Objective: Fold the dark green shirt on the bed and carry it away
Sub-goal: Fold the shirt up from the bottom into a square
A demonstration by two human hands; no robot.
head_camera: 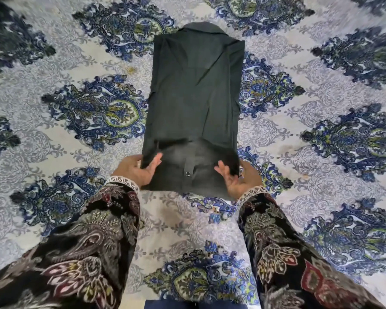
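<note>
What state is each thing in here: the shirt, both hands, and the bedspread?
dark green shirt: folded into a long narrow strip, collar at the far end, near hem turned up.
left hand: gripping the near left corner of the shirt.
right hand: gripping the near right corner.
snap: visible on the raised hem.
bedspread: spread flat under the shirt.

- A bedroom in a home: a bed (54, 134) fills nearly the whole view, seen from above.
- Its cover is a pale grey printed sheet (321, 121) with repeating blue and green paisley medallions, household linen rather than shop stock.
- A dark green shirt (194, 97) lies flat on it, sides folded in, a domestic laundry scene.
- Patterned sleeves (94, 237) with white lace cuffs suggest everyday home dress.
</note>
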